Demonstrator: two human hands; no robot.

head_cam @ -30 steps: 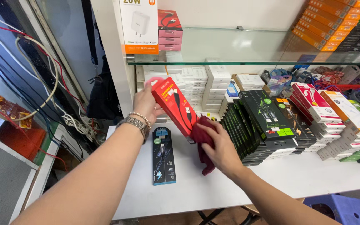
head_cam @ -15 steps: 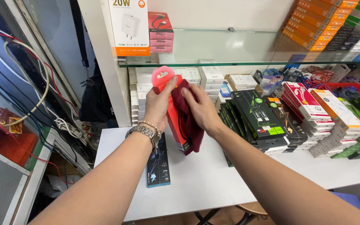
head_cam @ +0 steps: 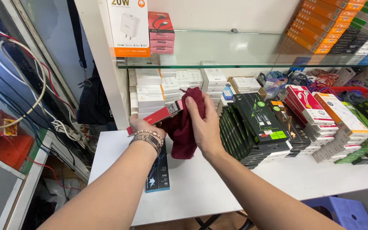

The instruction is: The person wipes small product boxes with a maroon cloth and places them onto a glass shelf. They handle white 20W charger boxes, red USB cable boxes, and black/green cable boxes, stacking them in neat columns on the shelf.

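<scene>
A flat red box [head_cam: 160, 115] sits near the middle of the frame, tilted, gripped at its lower end by the left hand [head_cam: 143, 127], fingers closed round it. The right hand [head_cam: 205, 125] clutches a dark red cloth [head_cam: 184, 127] against the box's upper end; how much the cloth covers is hard to tell. Below lies a dark flat package [head_cam: 158, 172] on the white table [head_cam: 201, 191]. Right of centre stand stacked black boxes [head_cam: 256, 127].
</scene>
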